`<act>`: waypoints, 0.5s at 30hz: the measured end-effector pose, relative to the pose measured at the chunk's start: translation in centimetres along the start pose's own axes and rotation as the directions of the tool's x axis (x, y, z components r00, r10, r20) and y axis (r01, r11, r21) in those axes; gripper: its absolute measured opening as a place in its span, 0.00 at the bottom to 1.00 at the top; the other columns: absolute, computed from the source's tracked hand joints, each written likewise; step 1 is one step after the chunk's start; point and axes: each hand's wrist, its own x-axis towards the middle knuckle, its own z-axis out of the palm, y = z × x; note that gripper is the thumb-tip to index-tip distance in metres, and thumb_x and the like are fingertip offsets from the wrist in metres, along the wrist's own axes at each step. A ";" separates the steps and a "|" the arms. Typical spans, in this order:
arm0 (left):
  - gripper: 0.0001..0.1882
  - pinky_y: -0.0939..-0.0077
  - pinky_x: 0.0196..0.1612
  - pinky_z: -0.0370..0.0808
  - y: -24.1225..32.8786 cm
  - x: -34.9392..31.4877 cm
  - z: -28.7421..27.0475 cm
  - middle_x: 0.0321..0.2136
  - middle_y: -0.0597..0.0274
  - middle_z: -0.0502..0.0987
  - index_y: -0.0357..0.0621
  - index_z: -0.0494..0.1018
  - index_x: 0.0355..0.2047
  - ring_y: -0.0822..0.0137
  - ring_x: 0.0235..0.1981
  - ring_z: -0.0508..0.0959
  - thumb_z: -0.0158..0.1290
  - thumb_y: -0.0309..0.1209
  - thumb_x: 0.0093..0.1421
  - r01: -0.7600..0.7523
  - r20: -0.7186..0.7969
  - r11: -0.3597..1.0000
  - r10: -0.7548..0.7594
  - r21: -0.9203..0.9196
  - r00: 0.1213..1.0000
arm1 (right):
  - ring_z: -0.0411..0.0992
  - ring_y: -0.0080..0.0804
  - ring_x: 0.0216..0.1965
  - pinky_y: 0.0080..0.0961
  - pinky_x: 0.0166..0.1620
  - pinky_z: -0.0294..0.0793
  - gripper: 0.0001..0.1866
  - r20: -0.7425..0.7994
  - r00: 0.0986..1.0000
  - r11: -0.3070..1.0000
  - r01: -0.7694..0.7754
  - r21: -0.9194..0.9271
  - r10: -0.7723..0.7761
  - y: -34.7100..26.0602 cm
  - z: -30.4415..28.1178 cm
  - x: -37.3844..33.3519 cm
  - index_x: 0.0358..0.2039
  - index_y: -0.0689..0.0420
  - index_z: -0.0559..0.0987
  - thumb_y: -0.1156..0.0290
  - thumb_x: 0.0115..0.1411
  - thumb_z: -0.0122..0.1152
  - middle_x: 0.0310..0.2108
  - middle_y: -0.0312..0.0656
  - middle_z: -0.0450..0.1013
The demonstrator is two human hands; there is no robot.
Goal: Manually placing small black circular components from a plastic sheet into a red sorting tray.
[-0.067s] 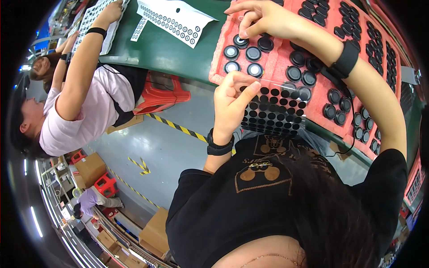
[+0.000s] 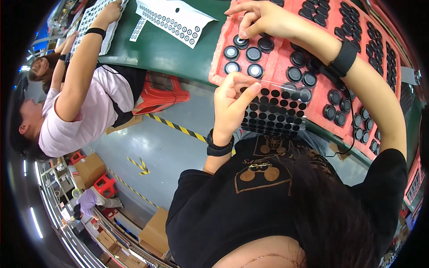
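Observation:
My left hand pinches the upper left edge of a clear sheet of round black stickers, held in front of the near edge of a pink foam tray. Over the tray's left end is my right hand, its thumb and a bent finger drawn together and another finger stretched out. These fingertips touch a round black part with a pale centre; whether a sticker lies between them is hidden. Beside it sit other pale-centred round parts and a darker-faced one.
Several black round parts fill the tray's pockets to the right. A black cable hangs over its near edge. A white sticker sheet lies on the green table. At left, a co-worker reaches to a white tray near a red stool.

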 end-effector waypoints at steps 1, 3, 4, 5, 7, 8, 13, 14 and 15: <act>0.05 0.88 0.26 0.66 0.1 0.0 0.0 0.23 0.62 0.72 0.35 0.64 0.28 0.77 0.23 0.70 0.49 0.22 0.51 0.001 -0.002 1.000 -0.001 0.002 1.000 | 0.71 0.26 0.24 0.18 0.27 0.70 0.27 -0.048 0.984 0.985 -0.171 0.022 0.171 -0.1 0.0 0.4 0.45 0.68 0.61 0.87 0.41 0.53 0.22 0.43 0.71; 0.05 0.88 0.26 0.66 0.1 -0.1 -0.1 0.24 0.61 0.72 0.35 0.64 0.28 0.77 0.23 0.70 0.49 0.22 0.51 0.012 0.001 1.000 -0.012 0.003 1.000 | 0.71 0.27 0.24 0.18 0.27 0.70 0.27 -0.093 0.935 0.940 -0.338 0.050 0.342 -0.2 0.1 0.5 0.45 0.68 0.61 0.87 0.41 0.53 0.21 0.44 0.71; 0.05 0.87 0.26 0.66 0.2 -0.1 -0.2 0.24 0.61 0.73 0.35 0.64 0.28 0.77 0.23 0.70 0.49 0.22 0.51 0.021 0.005 1.000 -0.021 0.009 1.000 | 0.71 0.27 0.24 0.18 0.27 0.70 0.27 -0.090 0.938 0.942 -0.332 0.046 0.335 -0.1 0.1 0.5 0.45 0.68 0.61 0.87 0.41 0.53 0.21 0.44 0.71; 0.05 0.87 0.27 0.66 0.2 -0.1 -0.2 0.24 0.61 0.73 0.35 0.64 0.28 0.77 0.23 0.71 0.49 0.22 0.51 0.030 0.008 0.999 -0.030 0.014 1.000 | 0.71 0.27 0.24 0.18 0.27 0.70 0.27 -0.086 0.941 0.944 -0.326 0.042 0.328 0.0 0.1 0.5 0.45 0.68 0.61 0.87 0.41 0.54 0.21 0.44 0.71; 0.05 0.87 0.27 0.66 0.3 0.0 -0.1 0.24 0.61 0.73 0.35 0.64 0.28 0.77 0.23 0.71 0.49 0.22 0.51 0.037 0.013 0.999 -0.037 -0.006 0.999 | 0.71 0.27 0.24 0.18 0.27 0.70 0.27 -0.082 0.942 0.946 -0.323 0.037 0.325 0.0 0.0 0.5 0.45 0.68 0.61 0.87 0.40 0.54 0.21 0.44 0.71; 0.05 0.87 0.27 0.66 0.4 0.0 0.0 0.24 0.61 0.73 0.35 0.64 0.28 0.76 0.24 0.71 0.49 0.22 0.51 0.043 0.018 0.999 -0.042 -0.021 0.999 | 0.71 0.27 0.24 0.18 0.27 0.70 0.27 -0.083 0.940 0.943 -0.330 0.037 0.332 -0.2 0.0 0.5 0.45 0.68 0.61 0.87 0.40 0.54 0.21 0.44 0.71; 0.05 0.86 0.28 0.67 0.3 0.0 -0.2 0.24 0.60 0.73 0.35 0.64 0.27 0.76 0.24 0.71 0.49 0.22 0.51 0.042 0.020 0.999 -0.042 -0.032 0.999 | 0.71 0.27 0.25 0.18 0.28 0.70 0.27 -0.078 0.927 0.930 -0.364 0.050 0.366 -0.9 0.2 0.5 0.45 0.68 0.62 0.87 0.40 0.54 0.22 0.44 0.72; 0.05 0.86 0.28 0.67 0.3 0.0 -0.2 0.24 0.60 0.73 0.35 0.64 0.27 0.76 0.24 0.71 0.49 0.22 0.51 0.042 0.020 0.999 -0.042 -0.033 0.999 | 0.71 0.27 0.25 0.17 0.28 0.70 0.27 -0.077 0.924 0.927 -0.371 0.056 0.374 -1.0 0.2 0.5 0.45 0.68 0.62 0.87 0.40 0.54 0.22 0.44 0.72; 0.05 0.86 0.28 0.67 0.3 0.0 -0.2 0.24 0.60 0.73 0.35 0.64 0.28 0.76 0.24 0.71 0.49 0.22 0.51 0.044 0.023 0.999 -0.044 -0.030 0.999 | 0.71 0.27 0.25 0.17 0.28 0.70 0.27 -0.078 0.924 0.927 -0.372 0.056 0.375 -0.6 0.1 0.4 0.45 0.68 0.62 0.87 0.40 0.54 0.22 0.44 0.72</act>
